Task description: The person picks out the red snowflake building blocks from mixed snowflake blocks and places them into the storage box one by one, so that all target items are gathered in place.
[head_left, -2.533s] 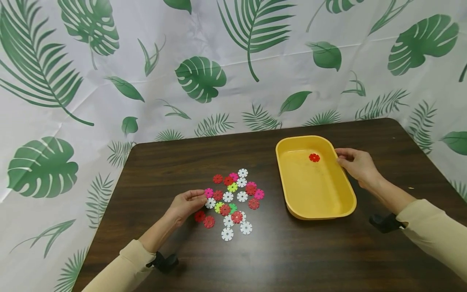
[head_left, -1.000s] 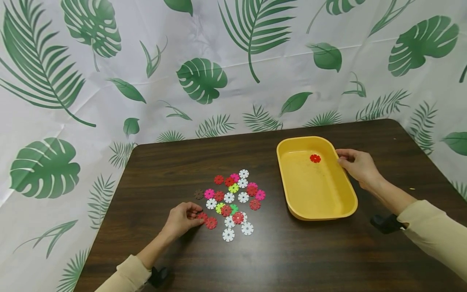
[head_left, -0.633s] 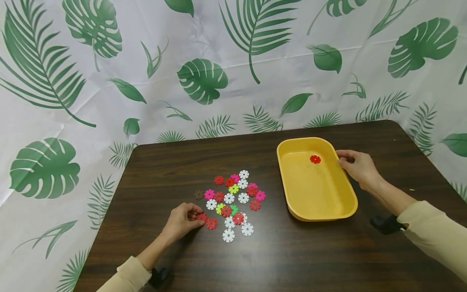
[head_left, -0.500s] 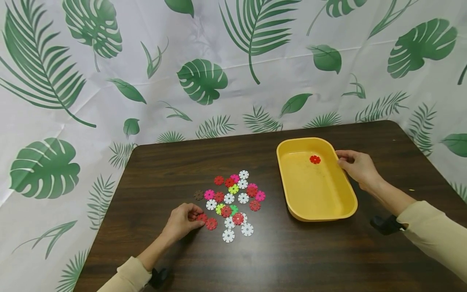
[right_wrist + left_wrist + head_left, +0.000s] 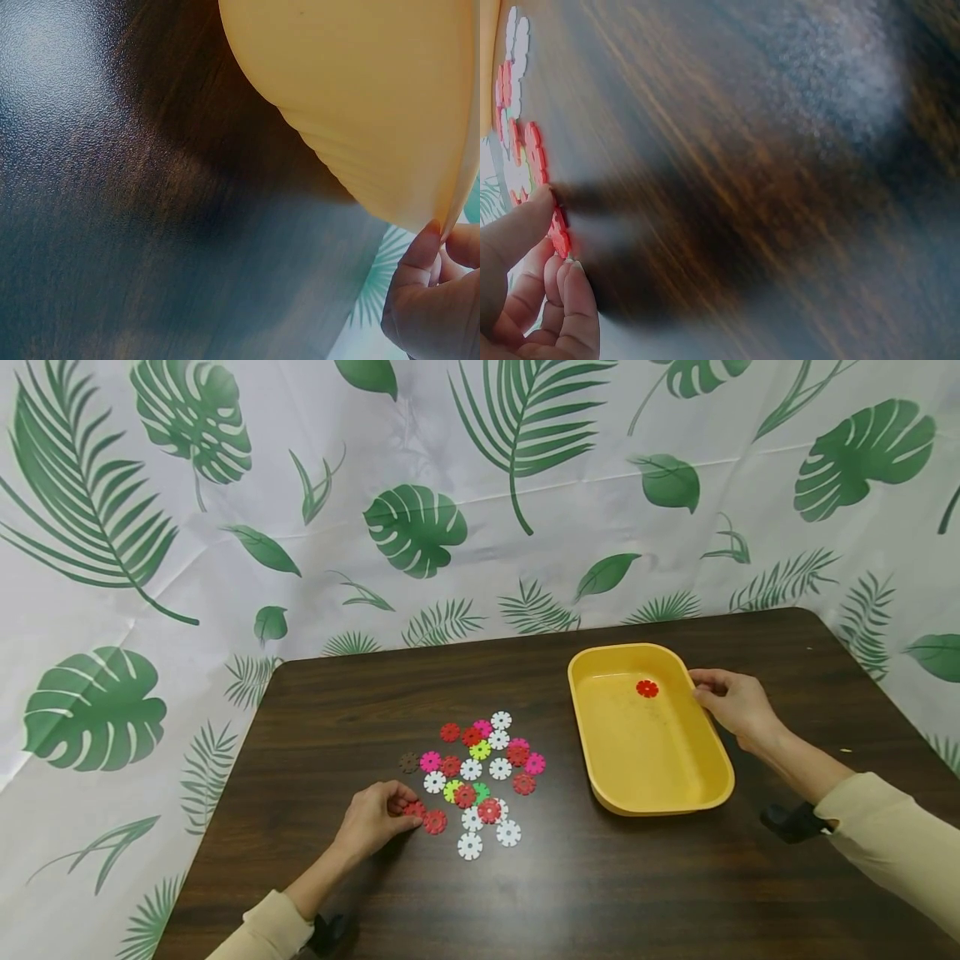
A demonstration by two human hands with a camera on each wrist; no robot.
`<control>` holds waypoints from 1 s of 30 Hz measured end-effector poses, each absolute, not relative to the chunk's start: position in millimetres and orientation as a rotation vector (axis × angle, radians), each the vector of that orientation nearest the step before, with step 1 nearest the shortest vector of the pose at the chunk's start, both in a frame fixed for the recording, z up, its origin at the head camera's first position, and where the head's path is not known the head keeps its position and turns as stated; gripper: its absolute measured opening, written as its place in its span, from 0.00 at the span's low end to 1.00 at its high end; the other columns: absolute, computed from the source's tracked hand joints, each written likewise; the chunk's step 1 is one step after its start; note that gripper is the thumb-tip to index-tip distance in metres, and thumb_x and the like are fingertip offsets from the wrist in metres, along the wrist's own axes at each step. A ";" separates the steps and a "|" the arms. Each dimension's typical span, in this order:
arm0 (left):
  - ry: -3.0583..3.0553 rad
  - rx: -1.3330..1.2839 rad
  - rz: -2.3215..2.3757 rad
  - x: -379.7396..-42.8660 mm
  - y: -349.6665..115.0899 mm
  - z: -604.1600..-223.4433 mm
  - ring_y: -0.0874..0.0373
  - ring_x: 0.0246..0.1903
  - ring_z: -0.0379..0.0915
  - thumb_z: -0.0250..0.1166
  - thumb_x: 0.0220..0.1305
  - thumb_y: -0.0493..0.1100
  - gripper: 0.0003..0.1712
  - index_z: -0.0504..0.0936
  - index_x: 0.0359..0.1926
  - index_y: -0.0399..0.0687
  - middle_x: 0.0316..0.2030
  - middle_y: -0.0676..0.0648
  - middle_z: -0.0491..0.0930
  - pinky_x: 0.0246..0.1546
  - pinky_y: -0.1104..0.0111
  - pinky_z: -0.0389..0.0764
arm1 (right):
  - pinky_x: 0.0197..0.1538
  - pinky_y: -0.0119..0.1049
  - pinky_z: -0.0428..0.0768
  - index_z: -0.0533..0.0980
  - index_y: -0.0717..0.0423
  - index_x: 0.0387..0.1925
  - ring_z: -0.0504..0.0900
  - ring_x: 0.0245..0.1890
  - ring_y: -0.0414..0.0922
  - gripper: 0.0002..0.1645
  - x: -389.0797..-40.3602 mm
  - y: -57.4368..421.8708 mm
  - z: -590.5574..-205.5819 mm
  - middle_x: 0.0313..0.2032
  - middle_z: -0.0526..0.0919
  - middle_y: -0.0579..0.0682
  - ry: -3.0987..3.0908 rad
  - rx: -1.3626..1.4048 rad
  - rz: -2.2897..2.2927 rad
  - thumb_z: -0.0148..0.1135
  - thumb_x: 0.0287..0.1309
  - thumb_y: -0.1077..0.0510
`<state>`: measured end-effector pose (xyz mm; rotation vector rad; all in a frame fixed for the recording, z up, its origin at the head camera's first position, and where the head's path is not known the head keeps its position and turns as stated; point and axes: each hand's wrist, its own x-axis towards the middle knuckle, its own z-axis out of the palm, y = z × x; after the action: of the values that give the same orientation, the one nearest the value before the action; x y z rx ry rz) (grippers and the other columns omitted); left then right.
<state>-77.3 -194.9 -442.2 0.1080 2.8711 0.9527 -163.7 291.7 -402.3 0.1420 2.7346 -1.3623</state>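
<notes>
My left hand (image 5: 372, 818) is at the left edge of a loose group of notched plastic discs, its thumb and fingers pinching a red notched disc (image 5: 559, 234). Another red disc (image 5: 434, 822) lies right beside the thumb. White (image 5: 470, 846), pink (image 5: 431, 761), yellow (image 5: 480, 749), green (image 5: 482, 792) and more red discs spread to the right, some overlapping. A brown disc (image 5: 408, 762) lies just behind the hand. My right hand (image 5: 738, 703) pinches the right rim of a yellow plastic tray (image 5: 360, 97). Inside the tray sits one red disc (image 5: 647, 689).
The dark wood-grain table (image 5: 555, 893) carries everything. A white cloth (image 5: 315, 435) printed with green leaves hangs behind it and at the sides. A tiny pale scrap (image 5: 846, 750) lies on the table right of the tray.
Since the earliest frame my left hand has moved nearer the front, from beside the pink disc to the red one, uncovering the brown disc. My right hand stays on the tray's rim.
</notes>
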 end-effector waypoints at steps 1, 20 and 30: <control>2.873 0.107 0.958 -76.8 -195.2 -442.6 0.63 0.28 0.73 0.77 0.43 0.39 0.13 0.82 0.31 0.46 0.27 0.51 0.77 0.30 0.71 0.76 | 0.32 0.21 0.78 0.64 0.72 0.62 0.71 0.34 0.41 0.25 -163.7 291.5 -402.4 0.45 0.71 0.63 2.734 0.140 -1.362 0.48 0.67 0.63; 2.894 0.067 0.990 -77.8 -195.6 -445.9 0.61 0.28 0.72 0.77 0.42 0.40 0.15 0.81 0.31 0.44 0.28 0.49 0.76 0.29 0.73 0.75 | 0.32 0.20 0.78 0.62 0.72 0.63 0.72 0.34 0.39 0.26 -163.2 291.1 -402.4 0.46 0.70 0.63 2.736 0.142 -1.355 0.47 0.68 0.62; 2.910 0.063 1.069 -75.2 -198.0 -447.4 0.64 0.26 0.74 0.77 0.42 0.37 0.14 0.81 0.30 0.45 0.26 0.51 0.79 0.27 0.75 0.77 | 0.32 0.21 0.78 0.62 0.73 0.62 0.71 0.33 0.37 0.26 -163.2 291.5 -402.9 0.46 0.71 0.64 2.742 0.122 -1.356 0.47 0.68 0.62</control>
<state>-75.2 -198.0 -447.4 0.0631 2.9104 1.0685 -163.2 291.5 -402.9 0.1221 2.7423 -1.3555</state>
